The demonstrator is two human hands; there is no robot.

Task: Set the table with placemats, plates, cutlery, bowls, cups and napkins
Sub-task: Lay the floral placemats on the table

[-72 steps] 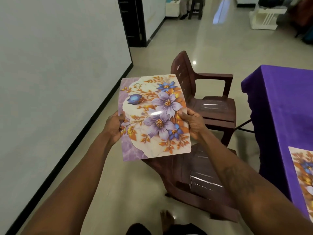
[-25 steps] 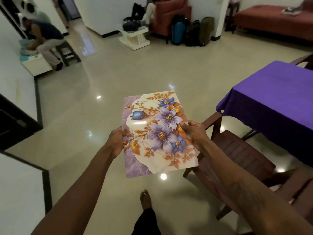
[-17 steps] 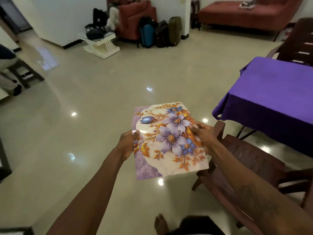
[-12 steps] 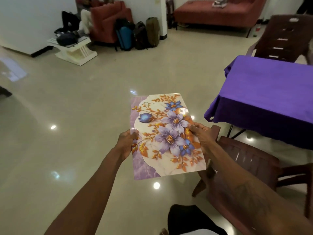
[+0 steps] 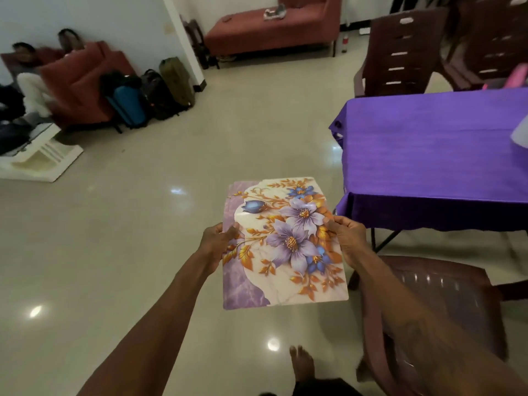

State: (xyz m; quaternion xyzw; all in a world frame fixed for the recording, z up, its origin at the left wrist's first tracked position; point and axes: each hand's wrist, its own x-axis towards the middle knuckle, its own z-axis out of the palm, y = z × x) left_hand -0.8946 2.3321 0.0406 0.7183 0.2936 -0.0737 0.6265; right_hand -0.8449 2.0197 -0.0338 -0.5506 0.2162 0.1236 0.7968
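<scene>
Compared with half a second ago, the view has swung right, so more of the purple-clothed counter (image 5: 428,155) shows, while the placemat (image 5: 285,247) stays between both hands, over the floor (image 5: 114,238) and short of the counter's near left corner. At far left a white low table (image 5: 37,164) stands before a red armchair (image 5: 83,81) where people sit; a blue suitcase (image 5: 128,105) and an olive bag (image 5: 177,80) lean just beside it against the wall. The left hand (image 5: 215,242) grips the placemat's left edge, thumb on top. The mat is printed with purple and blue flowers and orange leaves on a marbled ground. A red daybed (image 5: 271,30) lies far behind it. The right hand (image 5: 348,241) pinches the right edge, thumb on the print. A bare foot (image 5: 301,364) is on the floor below. A brown plastic chair (image 5: 445,295) stands between the person and the counter's near edge; another chair (image 5: 400,52) stands at its far edge. A pale item (image 5: 520,138), cut off by the frame, lies at the counter's right.
</scene>
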